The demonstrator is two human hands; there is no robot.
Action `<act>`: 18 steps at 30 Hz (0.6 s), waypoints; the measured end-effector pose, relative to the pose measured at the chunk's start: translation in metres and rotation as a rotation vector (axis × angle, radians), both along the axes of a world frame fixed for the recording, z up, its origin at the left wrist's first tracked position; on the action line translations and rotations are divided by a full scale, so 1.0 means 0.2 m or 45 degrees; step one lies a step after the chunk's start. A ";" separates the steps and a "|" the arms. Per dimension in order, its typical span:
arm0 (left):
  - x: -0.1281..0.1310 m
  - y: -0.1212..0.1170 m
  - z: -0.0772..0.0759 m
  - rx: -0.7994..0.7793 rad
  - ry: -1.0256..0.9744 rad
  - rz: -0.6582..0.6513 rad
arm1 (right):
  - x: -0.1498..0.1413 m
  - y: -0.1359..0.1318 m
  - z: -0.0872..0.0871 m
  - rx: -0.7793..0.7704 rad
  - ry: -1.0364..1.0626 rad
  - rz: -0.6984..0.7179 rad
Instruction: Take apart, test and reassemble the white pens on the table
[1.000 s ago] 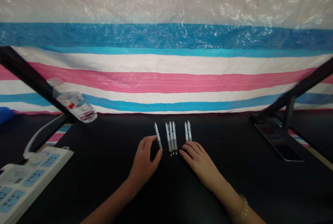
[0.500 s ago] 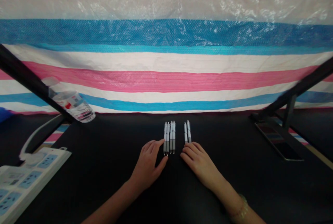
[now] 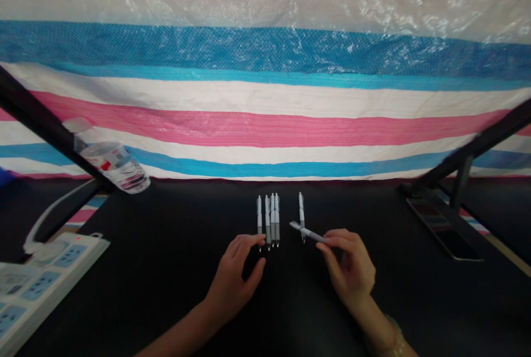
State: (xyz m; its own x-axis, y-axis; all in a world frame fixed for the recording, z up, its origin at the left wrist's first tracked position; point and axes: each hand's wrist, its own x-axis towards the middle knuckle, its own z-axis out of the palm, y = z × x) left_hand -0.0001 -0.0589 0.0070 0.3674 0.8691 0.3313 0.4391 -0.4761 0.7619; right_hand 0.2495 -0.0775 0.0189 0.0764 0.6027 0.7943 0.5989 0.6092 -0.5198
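My right hand [image 3: 352,265] pinches the grey lower end of a white-and-grey pen [image 3: 307,232] between thumb and fingers. This pen slants up to the left, crossing over another pen [image 3: 301,210] that lies upright in view on the black table. Left of centre, my left hand [image 3: 237,268] has thumb and fingers apart, its fingertips at the lower end of a single pen [image 3: 259,214]. Just right of that one, three matching pens [image 3: 272,218] lie close side by side, clips and push buttons toward the far edge.
A white power strip [image 3: 50,279] with a plugged-in cable is at the left. A clear plastic bottle [image 3: 118,167] leans by the left black bar. On the right lies a phone [image 3: 446,229] beside another bar [image 3: 468,152]. Behind the table [image 3: 186,213] hangs a striped sheet [image 3: 265,127].
My right hand has picked up one of the two right-hand pens and swung it rightward to a slant. The leftmost pen has shifted slightly left, apart from its neighbours, with my left hand.
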 end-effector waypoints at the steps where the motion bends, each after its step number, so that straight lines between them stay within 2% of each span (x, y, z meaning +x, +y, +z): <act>1: 0.00 -0.01 0.00 -0.003 -0.025 -0.003 | 0.00 0.00 0.00 -0.002 0.114 -0.025; 3: 0.01 -0.04 0.01 -0.017 -0.068 -0.005 | -0.01 -0.01 0.00 -0.078 0.361 -0.049; 5: 0.02 -0.06 0.00 -0.058 -0.099 -0.005 | -0.02 -0.02 -0.01 -0.235 0.600 -0.030; 7: 0.02 -0.07 0.00 -0.116 -0.131 0.007 | -0.05 -0.03 -0.01 -0.422 0.808 0.054; 10: 0.03 -0.08 -0.01 -0.225 -0.209 0.025 | -0.08 -0.04 -0.02 -0.700 1.011 0.272; 14: 0.02 -0.08 0.02 -0.390 -0.344 -0.003 | -0.13 -0.04 -0.03 -1.028 1.052 0.528; 18: 0.02 -0.10 0.04 -0.484 -0.490 0.091 | -0.15 -0.06 -0.02 -1.368 0.837 0.724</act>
State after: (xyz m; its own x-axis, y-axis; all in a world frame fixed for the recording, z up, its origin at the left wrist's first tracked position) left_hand 0.0032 -0.0791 0.0142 0.2174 0.9721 0.0879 0.1159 -0.1151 0.9866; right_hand 0.2196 -0.0890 0.0139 -0.2080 0.9647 -0.1617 -0.1305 -0.1912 -0.9728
